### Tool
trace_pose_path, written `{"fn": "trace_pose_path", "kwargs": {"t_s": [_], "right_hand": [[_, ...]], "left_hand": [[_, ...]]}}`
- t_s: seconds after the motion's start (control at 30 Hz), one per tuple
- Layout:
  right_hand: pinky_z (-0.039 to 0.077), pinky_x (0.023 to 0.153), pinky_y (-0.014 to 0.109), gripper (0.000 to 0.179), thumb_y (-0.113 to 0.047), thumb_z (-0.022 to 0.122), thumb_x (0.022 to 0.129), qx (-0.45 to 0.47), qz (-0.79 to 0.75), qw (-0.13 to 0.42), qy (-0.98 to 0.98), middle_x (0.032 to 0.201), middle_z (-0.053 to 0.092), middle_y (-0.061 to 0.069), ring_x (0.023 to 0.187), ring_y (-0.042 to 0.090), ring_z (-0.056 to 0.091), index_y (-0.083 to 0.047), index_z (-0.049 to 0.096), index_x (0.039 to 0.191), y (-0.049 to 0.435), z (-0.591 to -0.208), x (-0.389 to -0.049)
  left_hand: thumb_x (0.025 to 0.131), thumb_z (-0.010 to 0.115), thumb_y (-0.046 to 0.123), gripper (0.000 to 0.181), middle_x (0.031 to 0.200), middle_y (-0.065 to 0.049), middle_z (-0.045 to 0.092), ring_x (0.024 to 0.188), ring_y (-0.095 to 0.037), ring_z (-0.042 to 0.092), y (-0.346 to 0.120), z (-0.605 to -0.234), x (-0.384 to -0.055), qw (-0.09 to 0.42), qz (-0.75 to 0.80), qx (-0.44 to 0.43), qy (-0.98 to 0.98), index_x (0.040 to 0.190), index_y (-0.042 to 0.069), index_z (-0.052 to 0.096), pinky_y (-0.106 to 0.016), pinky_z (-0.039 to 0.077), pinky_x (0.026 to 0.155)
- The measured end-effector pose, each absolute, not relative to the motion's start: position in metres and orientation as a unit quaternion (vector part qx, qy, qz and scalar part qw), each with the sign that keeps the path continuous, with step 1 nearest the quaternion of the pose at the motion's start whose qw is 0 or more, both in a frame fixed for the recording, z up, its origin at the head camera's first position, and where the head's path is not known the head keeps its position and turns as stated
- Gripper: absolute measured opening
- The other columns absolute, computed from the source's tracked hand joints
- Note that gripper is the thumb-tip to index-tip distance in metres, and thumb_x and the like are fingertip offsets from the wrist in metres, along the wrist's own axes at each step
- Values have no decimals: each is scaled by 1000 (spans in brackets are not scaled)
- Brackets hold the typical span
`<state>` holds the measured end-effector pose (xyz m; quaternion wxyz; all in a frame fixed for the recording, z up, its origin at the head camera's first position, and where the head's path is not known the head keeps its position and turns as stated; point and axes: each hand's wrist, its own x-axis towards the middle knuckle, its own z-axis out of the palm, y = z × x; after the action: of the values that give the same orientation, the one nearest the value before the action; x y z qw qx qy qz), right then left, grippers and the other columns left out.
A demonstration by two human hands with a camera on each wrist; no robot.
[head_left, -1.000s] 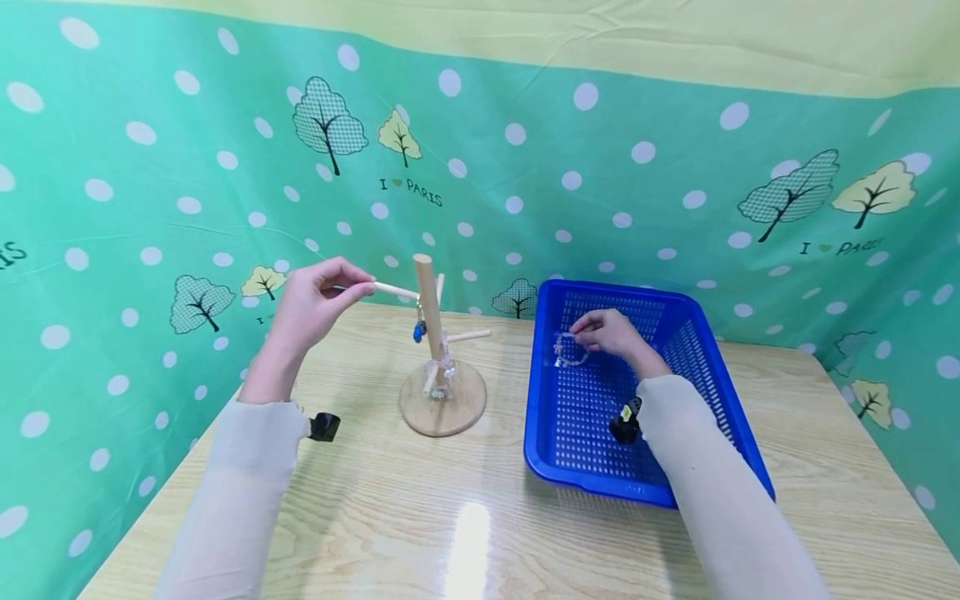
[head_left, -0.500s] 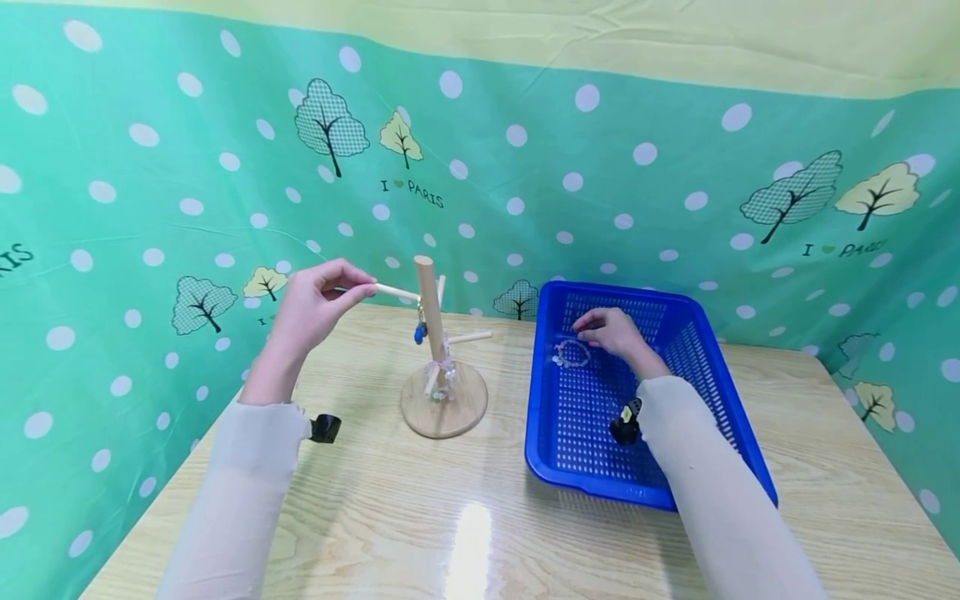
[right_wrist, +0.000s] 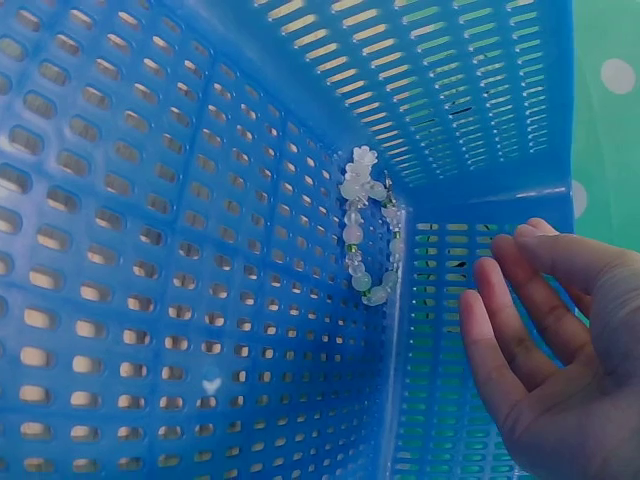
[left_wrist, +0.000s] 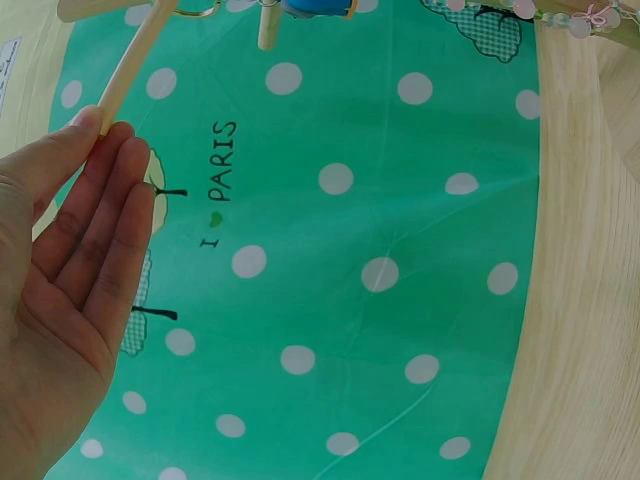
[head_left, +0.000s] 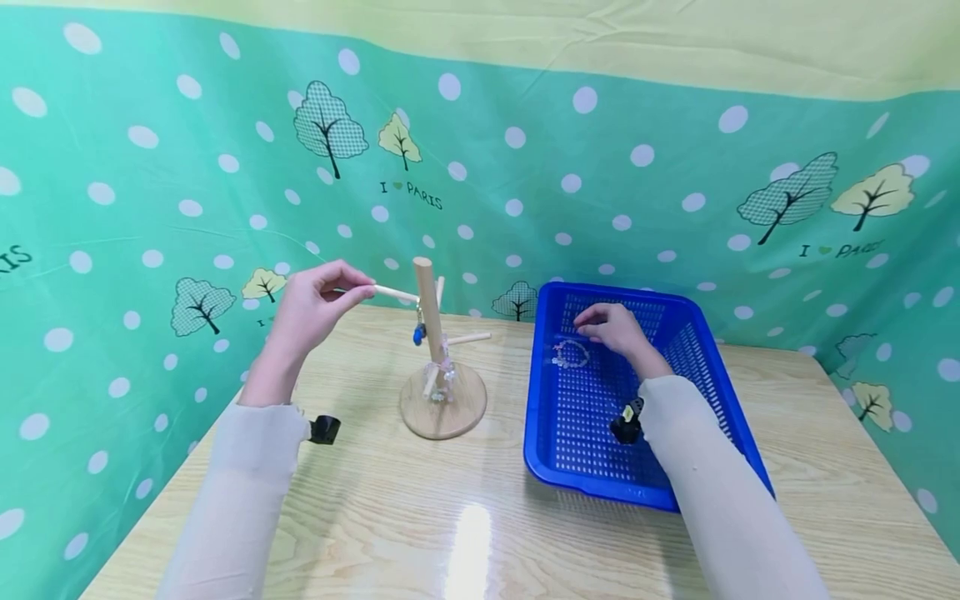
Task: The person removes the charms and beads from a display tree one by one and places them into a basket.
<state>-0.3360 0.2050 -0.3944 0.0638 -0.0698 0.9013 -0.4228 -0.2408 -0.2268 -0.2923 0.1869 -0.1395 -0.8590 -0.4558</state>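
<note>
- Backdrop (head_left: pixel 517 183) of green cloth with white dots and printed trees, behind everything else.
- Tabletop (head_left: pixel 390 517) of pale grained wood, beneath basket and stand.
- Rectangular blue plastic basket (head_left: pixel 532 383) with slotted walls, on the right of the tabletop.
- Round-based light-wood stand (head_left: pixel 431 321), upright left of the basket, with thin pegs off a thick post.
- Left hand (head_left: pixel 306 310), thumb and fingertips pinching the outer end of a thin wooden peg (head_left: pixel 393 292) on the stand.
- Right hand (head_left: pixel 613 331) within the basket, fingers loosely extended.
- Bracelet (right_wrist: pixel 354 232) of clear and pale beads inside the basket, beside the wall nearest the stand; just below the right fingertips in the head view, not touching; well apart from the left hand.
- Pale beaded strands (head_left: pixel 448 375) around the lower post.
- Small blue charm (head_left: pixel 419 334) hanging from the pinched peg, between left hand and post.
</note>
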Motion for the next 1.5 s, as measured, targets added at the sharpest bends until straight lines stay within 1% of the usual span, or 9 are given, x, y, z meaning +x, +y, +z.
{"fn": "trace_pose_path", "kwargs": {"t_s": [0.43,0.73,1.03,1.23,1.5], "right_hand": [[53,103,51,25,-14,60,101,-74,-444,55,891,127,63,23,117,37,61,1,66,120,207,-392,-334],[53,101,53,26,-16,62,99,-87,-442,46,891,126,64,23,114,37,63,1,66,119,210,-387,-330],[56,96,50,25,-16,64,98,-107,-434,27,894,120,68,22,105,29,66,0,68,117,210,-385,-327],[56,96,47,24,-17,65,98,-113,-433,23,894,119,68,20,108,31,65,-2,68,116,209,-381,-324],[53,99,49,24,-20,65,98,-128,-431,17,893,119,68,17,110,30,63,-4,68,116,206,-374,-320]], "left_hand": [[92,72,16,16,83,25,65,75,3,63,-228,-293,-240,189,-457,-142,-858,98,1,72,-9,55,68],[92,72,16,16,83,25,65,75,3,63,-228,-293,-240,191,-456,-143,-858,98,1,72,-10,55,68],[92,72,15,15,83,23,65,74,3,63,-227,-293,-240,192,-455,-143,-858,98,1,72,-10,54,67],[92,72,15,15,83,24,65,74,2,63,-227,-293,-241,193,-454,-144,-858,97,1,72,-9,54,67],[92,72,15,16,83,25,64,75,2,63,-227,-292,-241,192,-455,-144,-857,98,0,72,-9,54,68]]}}
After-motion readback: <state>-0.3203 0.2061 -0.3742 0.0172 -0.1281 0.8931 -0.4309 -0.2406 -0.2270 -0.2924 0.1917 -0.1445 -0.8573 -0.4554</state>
